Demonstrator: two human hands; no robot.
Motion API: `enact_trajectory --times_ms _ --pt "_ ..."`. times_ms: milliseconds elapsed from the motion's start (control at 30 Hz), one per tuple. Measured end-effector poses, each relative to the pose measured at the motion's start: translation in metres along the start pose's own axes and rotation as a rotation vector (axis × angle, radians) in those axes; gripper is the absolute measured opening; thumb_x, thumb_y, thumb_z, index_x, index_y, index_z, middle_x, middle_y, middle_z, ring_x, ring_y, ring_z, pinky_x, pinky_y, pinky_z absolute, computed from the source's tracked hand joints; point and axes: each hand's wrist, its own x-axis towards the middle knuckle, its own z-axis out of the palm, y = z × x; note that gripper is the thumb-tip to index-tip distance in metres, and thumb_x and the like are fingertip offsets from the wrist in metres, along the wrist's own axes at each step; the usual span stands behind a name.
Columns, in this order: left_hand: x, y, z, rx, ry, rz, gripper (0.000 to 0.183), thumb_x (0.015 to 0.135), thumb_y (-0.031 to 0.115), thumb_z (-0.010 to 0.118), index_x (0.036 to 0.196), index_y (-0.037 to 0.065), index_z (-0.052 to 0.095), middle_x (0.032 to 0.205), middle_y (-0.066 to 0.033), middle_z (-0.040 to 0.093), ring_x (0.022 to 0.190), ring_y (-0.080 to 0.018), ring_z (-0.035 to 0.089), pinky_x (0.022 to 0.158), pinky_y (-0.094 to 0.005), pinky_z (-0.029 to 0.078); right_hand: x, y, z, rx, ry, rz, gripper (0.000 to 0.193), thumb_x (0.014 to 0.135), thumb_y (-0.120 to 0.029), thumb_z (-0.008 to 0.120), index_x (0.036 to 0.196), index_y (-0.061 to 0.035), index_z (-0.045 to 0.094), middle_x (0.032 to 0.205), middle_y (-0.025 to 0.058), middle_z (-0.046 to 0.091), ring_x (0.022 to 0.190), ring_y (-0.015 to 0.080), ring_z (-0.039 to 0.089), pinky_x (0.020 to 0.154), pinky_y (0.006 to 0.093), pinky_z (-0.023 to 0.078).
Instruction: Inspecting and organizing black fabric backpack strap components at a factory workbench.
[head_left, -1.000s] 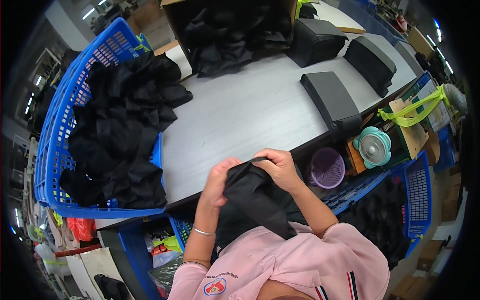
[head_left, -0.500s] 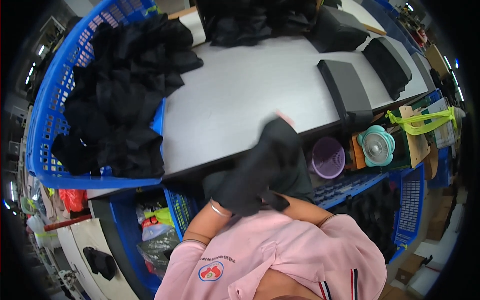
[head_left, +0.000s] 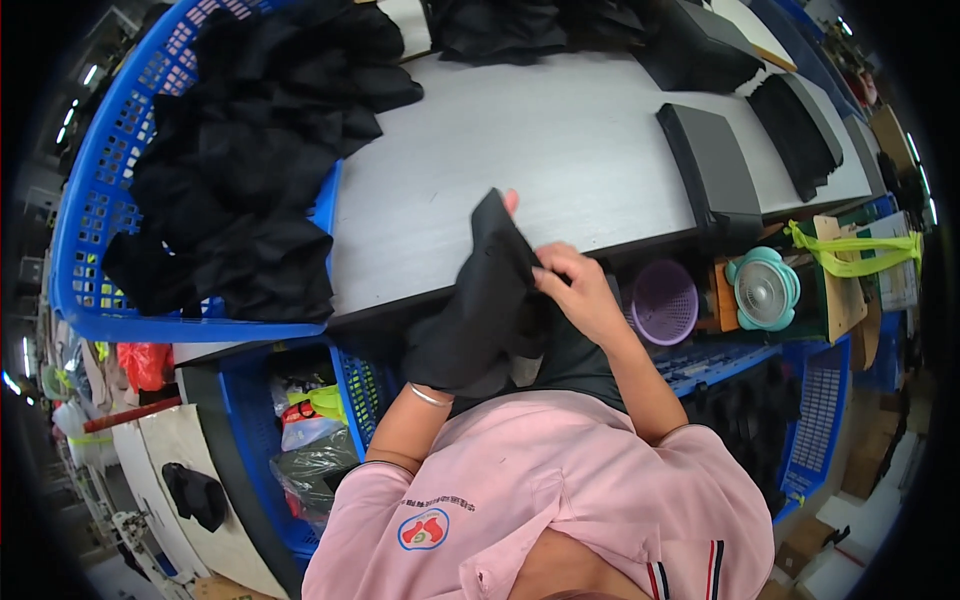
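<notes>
A black cloth piece (head_left: 478, 300), tube-like in shape, covers my left forearm from the bracelet at the wrist up past the hand. Of my left hand (head_left: 511, 202) only a fingertip shows, at the cloth's upper edge; the other fingers are hidden, and the hand appears to grip the cloth from within. My right hand (head_left: 578, 290) pinches the right edge of the same cloth between thumb and fingers, just below the other hand's fingertip. The cloth stands up over my lap, its pointed top above the near part of the pale table (head_left: 430, 180).
A blue basket (head_left: 190, 330) heaped with black cloth pieces (head_left: 240, 190) stands at left. Grey-black box shapes (head_left: 715, 165) lie on the table's right side. A purple bin (head_left: 664, 305) and turquoise fan (head_left: 766, 290) stand at right. Blue crates (head_left: 822, 420) flank my lap.
My right hand, hidden behind the cloth before, has come out to the right and now pinches its edge. The cloth's top has shifted left and stands more upright.
</notes>
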Motion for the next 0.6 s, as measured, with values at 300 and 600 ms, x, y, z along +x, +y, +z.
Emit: enact_trajectory --times_ms 300,600 --pt "-0.051 -0.029 -0.018 -0.566 -0.278 -0.216 0.051 0.095 0.010 0.058 0.143 -0.001 0.044 0.140 -0.0111 0.053 0.126 -0.0232 0.051 0.111 -0.0359 0.038 0.018 -0.003 -0.025 0.707 0.021 0.138 0.014 0.096 -0.011 0.062 0.092 0.0018 0.067 0.099 0.0009 0.062 0.097 0.0086 0.053 0.089 0.0249 0.039" --pt "-0.068 -0.078 -0.001 -0.956 -0.148 -0.308 0.054 0.104 0.032 0.046 0.146 -0.003 0.040 0.147 -0.0165 0.046 0.133 -0.0291 0.046 0.115 -0.0400 0.036 0.026 0.015 -0.019 0.245 0.300 0.137 0.033 0.104 -0.028 0.052 0.116 0.0003 0.064 0.103 0.0081 0.071 0.105 0.0122 0.064 0.107 0.0317 0.036"
